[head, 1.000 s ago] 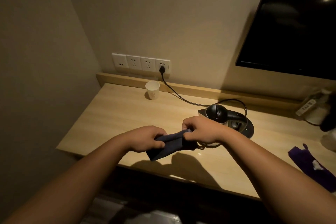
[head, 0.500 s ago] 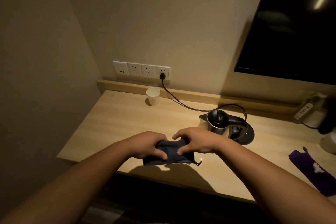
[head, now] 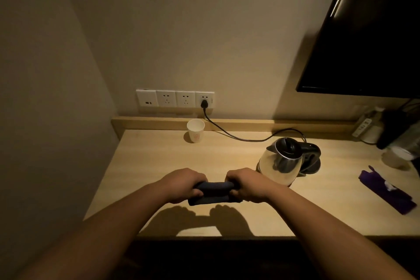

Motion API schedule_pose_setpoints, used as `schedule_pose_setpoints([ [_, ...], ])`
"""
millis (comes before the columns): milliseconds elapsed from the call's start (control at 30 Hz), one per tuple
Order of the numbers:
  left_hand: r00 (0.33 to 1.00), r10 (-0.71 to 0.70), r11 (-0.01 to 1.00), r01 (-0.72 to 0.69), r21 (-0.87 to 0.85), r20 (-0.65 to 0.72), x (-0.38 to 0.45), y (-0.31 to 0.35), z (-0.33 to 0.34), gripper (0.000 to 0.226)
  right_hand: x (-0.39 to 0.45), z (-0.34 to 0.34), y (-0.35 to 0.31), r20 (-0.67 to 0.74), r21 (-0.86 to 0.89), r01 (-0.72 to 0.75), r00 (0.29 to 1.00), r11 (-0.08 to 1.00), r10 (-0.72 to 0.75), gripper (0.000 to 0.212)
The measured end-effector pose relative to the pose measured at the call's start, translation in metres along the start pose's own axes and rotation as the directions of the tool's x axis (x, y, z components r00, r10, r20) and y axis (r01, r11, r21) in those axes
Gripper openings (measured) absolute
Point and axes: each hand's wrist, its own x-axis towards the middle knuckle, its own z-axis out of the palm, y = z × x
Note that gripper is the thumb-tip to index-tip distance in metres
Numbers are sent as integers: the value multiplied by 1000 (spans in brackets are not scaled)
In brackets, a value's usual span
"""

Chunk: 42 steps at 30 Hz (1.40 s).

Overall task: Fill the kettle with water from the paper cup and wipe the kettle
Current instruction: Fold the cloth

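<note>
A folded dark blue cloth [head: 212, 192] hangs just above the wooden desk [head: 159, 166], gripped at its left end by my left hand [head: 184, 185] and at its right end by my right hand [head: 247, 185]. The steel kettle [head: 280, 161], with a black lid and handle, sits on its base right of my right hand, lid closed. A white paper cup [head: 195, 130] stands upright at the back of the desk near the wall sockets; its contents do not show.
A black cord [head: 238, 137] runs from the socket strip [head: 175, 98] to the kettle base. A purple cloth [head: 386, 191] lies at the right. A dark TV [head: 368, 41] hangs on the wall, with small items [head: 386, 134] beneath it.
My hands have folded the cloth into a tighter bundle and now hold it stretched between them. The view has lifted, so the whole kettle is in sight.
</note>
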Motion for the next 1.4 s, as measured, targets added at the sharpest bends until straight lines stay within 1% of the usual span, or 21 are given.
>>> schedule_pose_setpoints([
  [100, 999, 22, 1000, -23, 19, 29, 6, -11, 11, 23, 1, 13, 11, 14, 83, -80, 997, 993, 79, 16],
  [167, 999, 29, 999, -30, 36, 22, 13, -13, 22, 23, 3, 22, 19, 21, 99, -117, 993, 988, 116, 17],
  [233, 999, 39, 997, -40, 65, 11, 23, -13, 31, 22, 5, 30, 26, 0, 69, -144, 990, 987, 144, 18],
  [300, 999, 42, 992, -40, 119, -16, 35, -11, 38, 22, 10, 38, 36, -53, 39, -172, 983, 984, 174, 17],
  [467, 985, 32, 951, 22, 307, -169, 76, -3, 45, 21, 28, 43, 60, -223, -56, -238, 950, 970, 220, 10],
  [567, 969, 74, 925, 22, 379, -237, 92, -8, 57, 25, 37, 48, 75, -321, -162, -251, 928, 954, 189, 10],
  [633, 964, 96, 911, 15, 412, -246, 95, -11, 68, 31, 40, 61, 86, -341, -242, -232, 929, 942, 142, 11],
  [700, 952, 126, 915, -2, 404, -279, 95, -14, 89, 38, 40, 78, 92, -317, -330, -214, 943, 919, 105, 17],
  [767, 955, 136, 927, -28, 375, -264, 91, -17, 116, 36, 38, 97, 92, -251, -396, -172, 965, 902, 74, 21],
  [833, 970, 128, 945, -56, 322, -208, 81, -21, 145, 35, 30, 116, 92, -153, -425, -88, 988, 901, 24, 23],
  [867, 978, 125, 950, -70, 305, -167, 75, -23, 155, 41, 24, 124, 92, -125, -416, -47, 992, 908, -6, 25],
  [933, 996, 77, 949, -61, 309, -37, 60, -26, 169, 61, 9, 138, 94, -92, -385, 9, 995, 923, -48, 36],
  [967, 998, 51, 946, -59, 319, 33, 53, -27, 173, 70, 2, 145, 96, -83, -382, 8, 996, 924, -43, 44],
  [1000, 997, 37, 946, -57, 318, 69, 46, -27, 176, 75, -5, 150, 97, -68, -385, -23, 998, 922, -3, 51],
  [1067, 998, 27, 945, -43, 325, 54, 37, -22, 180, 81, -13, 159, 96, -19, -403, -76, 997, 912, 75, 65],
  [1100, 999, 10, 945, -26, 326, 51, 35, -19, 183, 83, -16, 163, 95, -3, -402, -84, 996, 912, 91, 71],
  [1200, 996, -46, 945, 19, 327, 73, 32, -10, 183, 82, -18, 163, 87, 47, -381, -103, 990, 919, 131, 78],
  [1267, 994, -67, 947, 37, 320, 86, 34, -6, 175, 78, -16, 155, 82, 43, -370, -107, 990, 923, 133, 73],
  [1300, 994, -72, 951, 43, 306, 86, 35, -6, 169, 74, -15, 149, 80, 10, -354, -99, 994, 930, 110, 66],
  [1367, 996, -76, 970, 65, 232, 40, 36, -3, 154, 64, -10, 135, 76, -96, -288, -101, 992, 952, 76, 47],
  [1400, 996, -85, 982, 84, 171, -3, 37, -2, 147, 56, -8, 125, 73, -124, -217, -138, 986, 966, 113, 37],
])
